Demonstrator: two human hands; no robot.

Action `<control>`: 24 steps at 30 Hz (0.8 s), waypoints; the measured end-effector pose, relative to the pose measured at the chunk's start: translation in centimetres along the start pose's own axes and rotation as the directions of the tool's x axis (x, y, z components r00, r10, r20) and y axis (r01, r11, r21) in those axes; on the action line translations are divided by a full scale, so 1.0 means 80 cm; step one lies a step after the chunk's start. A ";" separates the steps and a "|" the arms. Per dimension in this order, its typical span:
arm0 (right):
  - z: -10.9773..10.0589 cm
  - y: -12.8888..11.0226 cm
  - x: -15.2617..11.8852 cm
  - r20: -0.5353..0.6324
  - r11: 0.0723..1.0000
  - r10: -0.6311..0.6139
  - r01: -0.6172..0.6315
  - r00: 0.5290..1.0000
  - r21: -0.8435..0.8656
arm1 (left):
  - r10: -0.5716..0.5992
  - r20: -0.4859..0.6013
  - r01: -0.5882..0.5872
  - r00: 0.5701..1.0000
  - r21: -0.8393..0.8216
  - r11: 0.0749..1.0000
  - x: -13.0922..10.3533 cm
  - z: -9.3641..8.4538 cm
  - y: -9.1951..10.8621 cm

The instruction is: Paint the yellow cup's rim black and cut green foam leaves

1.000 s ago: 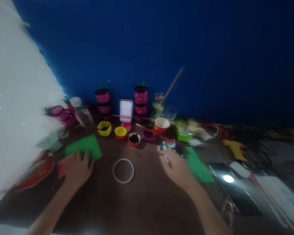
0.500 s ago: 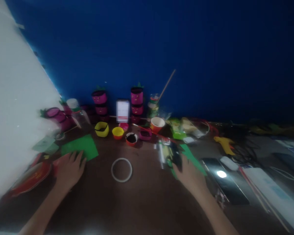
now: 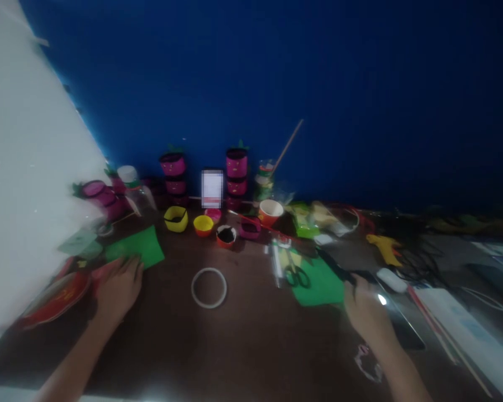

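On the left, my left hand [image 3: 119,287] lies with its fingers stretched over a pinkish-red sheet [image 3: 104,272] and the near edge of a green sheet [image 3: 145,248]. My right hand [image 3: 366,307] is closed on one end of a long dark object [image 3: 333,264], whose kind the blur hides. It hovers over or beside a black phone [image 3: 402,324] with a bright reflection. To its left lie another green sheet [image 3: 318,287] and dark-handled scissors [image 3: 297,276]. A white ring [image 3: 209,305] rests on the table between my hands.
Small cups, among them a yellow one [image 3: 176,219] and a red-white one [image 3: 270,212], line the back, with purple stacked figures [image 3: 237,164] behind. A yellow glue gun [image 3: 383,248] and a white power strip [image 3: 465,324] lie right. A red bowl-like object [image 3: 61,298] is far left.
My right hand has moved right with the dark object, from over the green sheet to the phone, uncovering the scissors. My left hand has barely shifted.
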State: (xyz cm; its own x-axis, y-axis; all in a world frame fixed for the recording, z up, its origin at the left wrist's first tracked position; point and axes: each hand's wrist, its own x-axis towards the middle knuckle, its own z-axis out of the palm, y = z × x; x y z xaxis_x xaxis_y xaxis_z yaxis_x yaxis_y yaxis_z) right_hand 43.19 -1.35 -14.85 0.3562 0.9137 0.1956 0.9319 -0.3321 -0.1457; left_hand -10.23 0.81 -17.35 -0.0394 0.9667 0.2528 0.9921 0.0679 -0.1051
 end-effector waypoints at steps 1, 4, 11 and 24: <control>0.000 0.001 0.001 -0.019 0.999 0.001 -0.002 1.000 -0.039 | 0.013 -0.019 -0.013 1.000 -0.021 1.000 0.000 0.000 0.000; -0.001 0.000 0.005 -0.036 0.987 -0.041 0.035 0.999 -0.157 | 0.046 -0.092 -0.054 0.995 -0.086 0.995 0.001 0.001 0.001; 0.020 -0.009 -0.010 -0.052 0.941 -0.311 0.299 0.949 -0.160 | 0.190 -0.228 -0.238 0.955 -0.202 0.950 -0.001 -0.009 0.038; 0.035 -0.022 -0.030 -0.176 0.910 -0.415 0.404 0.893 -0.093 | 0.854 -0.245 -0.829 0.459 -0.465 0.312 0.026 -0.091 0.339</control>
State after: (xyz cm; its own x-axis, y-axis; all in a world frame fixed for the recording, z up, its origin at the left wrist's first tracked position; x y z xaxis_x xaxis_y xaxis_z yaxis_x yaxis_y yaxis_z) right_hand 40.52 -2.33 -17.77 -0.0563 0.9122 0.4059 0.9983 0.0452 0.0370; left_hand 17.49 2.86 -12.71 0.8583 0.4411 0.2621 0.3972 -0.8946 0.2049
